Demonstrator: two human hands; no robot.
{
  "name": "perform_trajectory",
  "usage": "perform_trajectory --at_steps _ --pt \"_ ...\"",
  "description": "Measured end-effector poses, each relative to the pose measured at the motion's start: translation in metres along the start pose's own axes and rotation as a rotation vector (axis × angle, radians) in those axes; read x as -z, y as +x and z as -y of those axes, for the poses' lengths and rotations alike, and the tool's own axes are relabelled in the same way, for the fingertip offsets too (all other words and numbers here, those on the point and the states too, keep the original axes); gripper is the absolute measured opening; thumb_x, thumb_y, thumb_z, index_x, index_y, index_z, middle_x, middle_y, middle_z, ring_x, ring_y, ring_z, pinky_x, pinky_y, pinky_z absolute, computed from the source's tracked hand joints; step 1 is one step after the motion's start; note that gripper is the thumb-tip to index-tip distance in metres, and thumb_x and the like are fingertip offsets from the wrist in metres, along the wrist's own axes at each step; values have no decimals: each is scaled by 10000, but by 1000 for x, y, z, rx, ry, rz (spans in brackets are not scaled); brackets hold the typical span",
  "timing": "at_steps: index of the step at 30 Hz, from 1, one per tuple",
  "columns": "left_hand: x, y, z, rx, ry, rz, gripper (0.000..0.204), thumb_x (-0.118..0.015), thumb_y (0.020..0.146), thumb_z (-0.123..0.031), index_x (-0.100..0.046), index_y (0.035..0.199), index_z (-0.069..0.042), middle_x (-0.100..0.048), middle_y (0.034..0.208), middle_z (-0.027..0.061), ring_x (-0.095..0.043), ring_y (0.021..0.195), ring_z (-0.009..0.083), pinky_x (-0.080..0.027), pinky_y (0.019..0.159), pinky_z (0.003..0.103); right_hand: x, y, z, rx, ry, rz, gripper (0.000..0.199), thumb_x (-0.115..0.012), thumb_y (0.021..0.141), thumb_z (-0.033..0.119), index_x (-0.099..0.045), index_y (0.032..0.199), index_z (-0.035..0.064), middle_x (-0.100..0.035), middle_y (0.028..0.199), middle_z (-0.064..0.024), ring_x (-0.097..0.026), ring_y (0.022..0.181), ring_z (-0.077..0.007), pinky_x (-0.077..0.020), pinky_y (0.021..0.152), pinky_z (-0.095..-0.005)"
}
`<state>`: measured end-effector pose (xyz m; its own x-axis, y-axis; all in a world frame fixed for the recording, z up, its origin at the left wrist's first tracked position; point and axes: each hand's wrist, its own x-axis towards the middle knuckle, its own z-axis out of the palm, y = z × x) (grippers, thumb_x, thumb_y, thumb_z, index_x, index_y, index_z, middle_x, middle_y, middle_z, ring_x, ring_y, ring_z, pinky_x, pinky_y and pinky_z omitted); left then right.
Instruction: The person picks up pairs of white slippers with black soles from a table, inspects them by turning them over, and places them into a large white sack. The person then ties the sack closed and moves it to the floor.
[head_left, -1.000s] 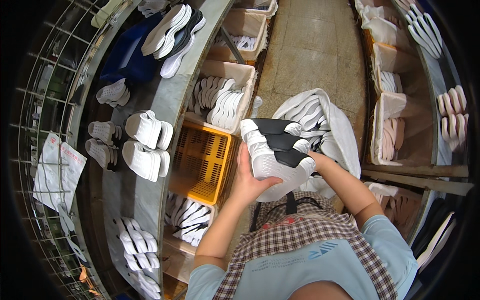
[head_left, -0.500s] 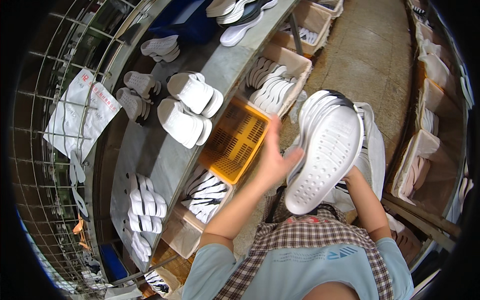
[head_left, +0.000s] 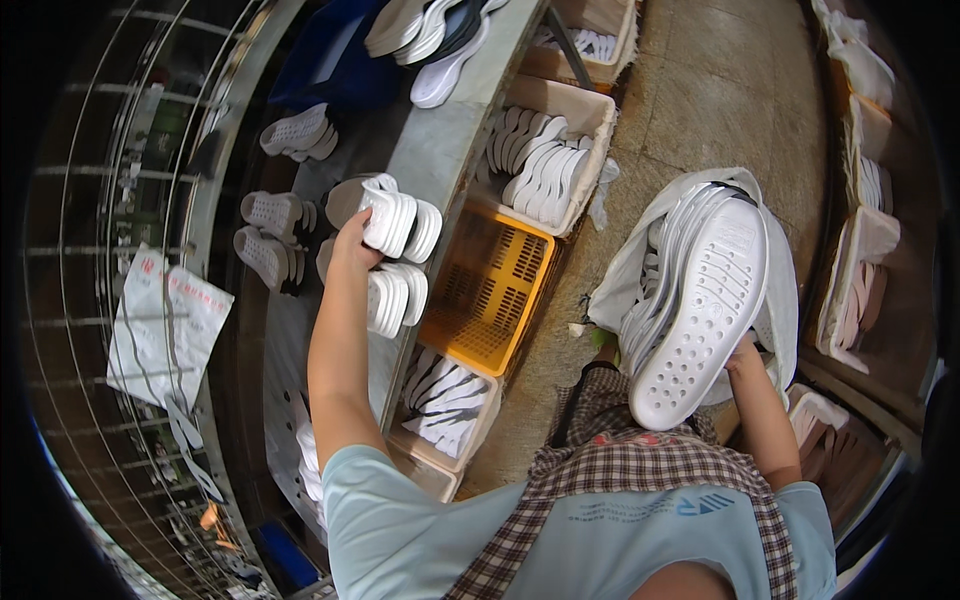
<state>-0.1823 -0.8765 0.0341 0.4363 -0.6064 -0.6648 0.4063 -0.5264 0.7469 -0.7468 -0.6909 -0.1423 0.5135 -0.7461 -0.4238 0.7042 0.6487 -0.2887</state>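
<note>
A checked apron (head_left: 640, 472) covers the shirt (head_left: 600, 540) (blue).

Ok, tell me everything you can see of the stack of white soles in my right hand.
The stack of glossy white shoe soles looks like moulded foam or rubber. The front one shows round dimples towards its narrower end and curved grooves towards its broader end. More soles nest behind it, their edges showing on the left, with some black at the top. It slants, narrower end towards your body. Your right hand holds it at the right edge, fingers mostly hidden.
</note>
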Motion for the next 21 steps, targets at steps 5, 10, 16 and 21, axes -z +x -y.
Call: perform_trajectory --at_steps 5,10,16,21 --pt "14 30 -7 20 20 63 354 -491 885 -205 -507 1179 -8 -584 1144 151 -576 1023 319 -465 882 473 29 -11 -7 55 87 -42 379 -580 857 123 -524 1209 -8 -566 1191 -156 -604 1011 -223 -508 863 -352" --pt "1 -8 -10 -33 142 125 369 -490 871 -180 -512 1156 53 -593 1117 183 -574 1034 318 -455 919 433 72 -23 -20 124 81 -6 354 -566 875 186 -554 1150 -36 -592 1133 -174 -619 974 -225 -515 855 -347" --pt "-58 -99 81 9 298 558 538 -630 717 -129 -474 1205 36 -601 1055 187 -611 929 320 -515 810 439 107 -40 -42 111 63 -282 542 -658 802 288 -484 1253 41 -532 1234 -123 -517 1115 -225 -412 965 -395" --pt "-140 -93 241 310 582 612 674 -627 702 -24 -317 1298 19 -509 1167 216 -571 993 322 -509 823 396 143 -22 -50 81 128 -495 659 -540 789 106 -248 1379 74 -460 1282 -125 -489 1137 -253 -394 979 -457"
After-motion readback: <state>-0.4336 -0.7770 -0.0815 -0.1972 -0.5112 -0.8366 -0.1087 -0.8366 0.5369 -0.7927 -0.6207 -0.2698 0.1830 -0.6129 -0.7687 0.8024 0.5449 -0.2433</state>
